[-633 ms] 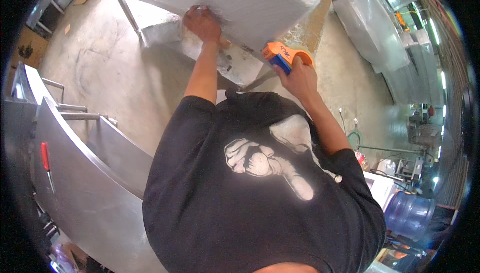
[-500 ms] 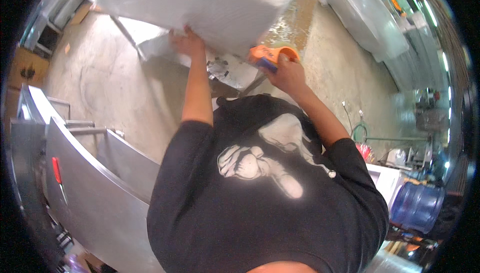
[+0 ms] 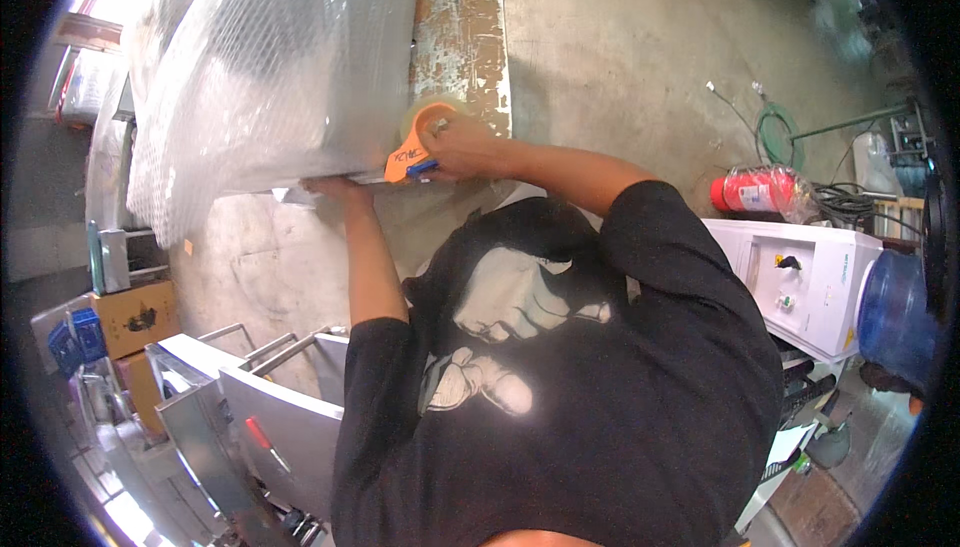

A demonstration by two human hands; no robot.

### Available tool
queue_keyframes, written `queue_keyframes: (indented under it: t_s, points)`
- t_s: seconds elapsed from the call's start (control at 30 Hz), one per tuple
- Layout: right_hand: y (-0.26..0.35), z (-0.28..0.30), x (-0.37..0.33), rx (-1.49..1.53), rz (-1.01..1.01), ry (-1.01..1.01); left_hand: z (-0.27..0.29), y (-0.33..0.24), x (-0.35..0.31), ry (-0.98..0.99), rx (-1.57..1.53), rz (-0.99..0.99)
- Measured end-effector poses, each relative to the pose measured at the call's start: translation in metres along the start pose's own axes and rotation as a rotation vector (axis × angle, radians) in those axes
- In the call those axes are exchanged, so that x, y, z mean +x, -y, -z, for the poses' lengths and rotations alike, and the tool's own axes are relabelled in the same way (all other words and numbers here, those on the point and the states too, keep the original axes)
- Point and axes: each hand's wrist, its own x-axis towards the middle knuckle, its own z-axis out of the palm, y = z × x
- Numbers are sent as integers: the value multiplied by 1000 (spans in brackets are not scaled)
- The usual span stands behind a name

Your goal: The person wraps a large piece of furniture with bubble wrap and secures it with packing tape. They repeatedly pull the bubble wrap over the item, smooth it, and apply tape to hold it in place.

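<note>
My right hand [image 3: 465, 147] is wrapped round an orange tape dispenser [image 3: 405, 159] with a blue part, held at the near right corner of a large bubble-wrapped item [image 3: 270, 77]. The item fills the upper left, its plastic wrap shiny and partly smeared by motion. At its near edge is my left hand [image 3: 338, 188], with fingers stretched to the left along that edge; the fingertips are dark and partly hidden. A worn brown board [image 3: 458, 27] with flaking white patches shows beneath the item's right side.
A metal panel [image 3: 300, 447] with a red-handled tool [image 3: 262, 437] on it stands at lower left, near a cardboard box [image 3: 140, 319]. To the right are a white water dispenser [image 3: 815, 292], a blue water jug [image 3: 900, 297], a red cylinder [image 3: 755, 192] and a green hose [image 3: 775, 132].
My view has turned, so the wrapped item now lies further left. My right hand and the tape dispenser have moved left, closer to my left hand, which has come down to the item's near edge.
</note>
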Motion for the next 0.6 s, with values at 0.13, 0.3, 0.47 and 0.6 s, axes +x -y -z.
queue_keyframes:
  t_s: [0.13, 0.3, 0.47, 0.6]
  points:
    - [-17, -8, 11, 58, 115, -44, 33, 5, -21, -296, 206, 194]
    - [-25, -11, 16, 89, 129, -7, 131, 3, -106, -492, 163, 579]
    - [-46, -6, 17, 148, 127, 57, 192, -28, -226, -621, 235, 697]
    - [-78, -4, 39, 86, 171, -15, 196, -48, -296, -756, 287, 781]
